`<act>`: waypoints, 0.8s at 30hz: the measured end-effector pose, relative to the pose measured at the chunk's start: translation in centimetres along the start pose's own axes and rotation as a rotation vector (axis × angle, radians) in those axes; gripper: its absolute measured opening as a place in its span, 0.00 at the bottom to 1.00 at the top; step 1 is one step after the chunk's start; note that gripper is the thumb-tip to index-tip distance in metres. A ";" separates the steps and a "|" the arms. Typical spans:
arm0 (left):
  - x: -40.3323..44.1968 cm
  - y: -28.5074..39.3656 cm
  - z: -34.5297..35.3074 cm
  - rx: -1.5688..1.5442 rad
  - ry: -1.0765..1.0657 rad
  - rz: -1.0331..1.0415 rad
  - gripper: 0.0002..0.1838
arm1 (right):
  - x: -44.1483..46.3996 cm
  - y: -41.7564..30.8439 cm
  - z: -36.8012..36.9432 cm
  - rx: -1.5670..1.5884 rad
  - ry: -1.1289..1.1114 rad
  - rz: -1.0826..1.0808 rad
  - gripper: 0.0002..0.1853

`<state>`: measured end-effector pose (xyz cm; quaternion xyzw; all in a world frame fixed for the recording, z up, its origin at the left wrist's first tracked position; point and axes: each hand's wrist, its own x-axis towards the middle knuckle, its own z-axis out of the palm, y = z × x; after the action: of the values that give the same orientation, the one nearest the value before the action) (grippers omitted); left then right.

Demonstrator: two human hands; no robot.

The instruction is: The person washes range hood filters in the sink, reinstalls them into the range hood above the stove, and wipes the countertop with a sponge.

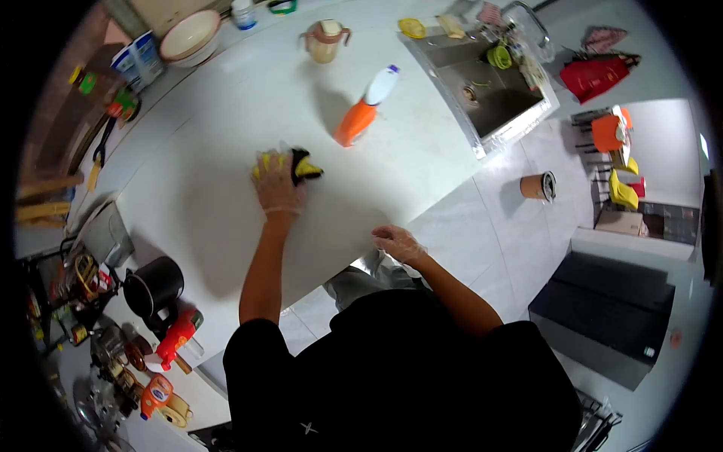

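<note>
My left hand (276, 184), in a clear plastic glove, presses a black and yellow cloth (305, 167) against the white countertop (218, 188). Part of the cloth is hidden beneath the palm and fingers. Close to the counter's front edge, my right hand (401, 245) wears the same kind of glove; its fingers are loosely curled and nothing shows in them. Beyond the hands, an orange and white bottle with a purple cap (367, 107) stands on the counter. Behind it is a two-handled jug (325, 42).
A steel sink (493, 105) holding a green container is set in the counter's right end. A black pot (154, 286), a red bottle (179, 337) and a grey bin (108, 237) crowd the left side. On the floor stands a brown bin (536, 187).
</note>
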<state>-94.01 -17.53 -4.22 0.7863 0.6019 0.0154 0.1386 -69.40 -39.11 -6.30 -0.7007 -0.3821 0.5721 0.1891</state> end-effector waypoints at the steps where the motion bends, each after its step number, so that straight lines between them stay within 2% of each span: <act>1: -1.4 1.9 0.2 -0.034 -0.038 0.069 0.40 | -0.4 -0.3 -0.5 -0.007 0.012 -0.010 0.23; 2: -2.8 3.2 3.2 -0.080 0.040 0.198 0.43 | -0.8 -0.3 -1.4 -0.015 0.023 -0.020 0.23; 3: -3.9 5.4 3.7 -0.109 -0.026 0.289 0.45 | -1.0 0.2 -2.4 -0.014 0.046 -0.037 0.22; 5: -6.3 10.1 6.9 -0.186 0.024 0.502 0.45 | -1.4 1.6 -4.9 -0.012 0.094 -0.077 0.22; 6: -6.6 12.6 7.3 -0.184 0.107 0.631 0.40 | -1.6 2.3 -6.5 0.074 0.104 -0.038 0.22; 8: -6.5 18.2 8.6 -0.331 0.133 0.763 0.39 | -2.4 4.0 -9.8 0.251 0.117 0.030 0.22; 11: -4.9 26.5 10.8 -0.303 0.210 0.860 0.40 | -5.5 5.6 -15.2 0.296 0.234 0.015 0.20; 15: -2.3 37.9 12.2 -0.165 0.116 0.876 0.42 | -8.2 12.3 -21.6 0.507 0.404 -0.099 0.20; 18: 0.8 45.3 14.8 -0.081 0.111 0.849 0.44 | -11.8 16.3 -26.1 0.606 0.508 -0.078 0.20; 19: 1.7 47.5 15.6 -0.103 0.115 0.816 0.41 | -13.1 17.6 -27.7 0.647 0.521 -0.070 0.20; 22: 4.7 53.9 16.8 0.014 0.002 0.762 0.45 | -15.5 21.2 -32.3 0.691 0.567 0.007 0.20; 24: 6.3 57.6 17.3 0.047 0.005 0.763 0.45 | -15.8 23.3 -35.2 0.733 0.611 0.069 0.20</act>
<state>-34.66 -28.68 -8.11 0.9568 0.2662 0.0542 0.1034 -29.55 -59.79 -2.61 -0.7362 -0.0583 0.4429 0.5083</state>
